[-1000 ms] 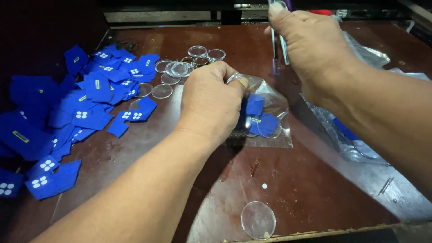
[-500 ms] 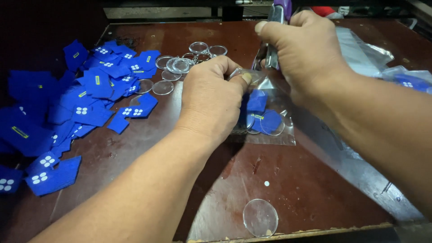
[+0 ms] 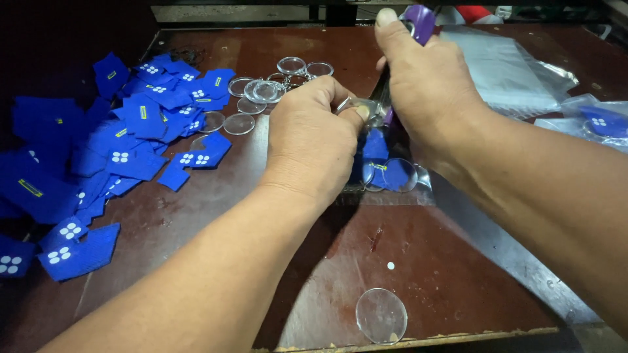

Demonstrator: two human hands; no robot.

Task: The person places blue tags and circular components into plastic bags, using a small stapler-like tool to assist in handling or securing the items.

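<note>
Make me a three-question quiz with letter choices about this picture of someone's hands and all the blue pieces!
1. Where does the heap of blue fabric pieces lie?
A. on the table's left side
B. on the floor
C. in a bucket

2. What colour is the handle of the tool in the right hand?
A. yellow
B. purple
C. white

3. How does the clear plastic bag under the left hand look?
A. empty
B. holding blue pieces and clear discs
C. full of water

Answers: 1 A, the heap spreads over the left of the brown table. 2 B, a purple end sticks up above the fingers. 3 B, blue shapes and round discs show through the plastic.
</note>
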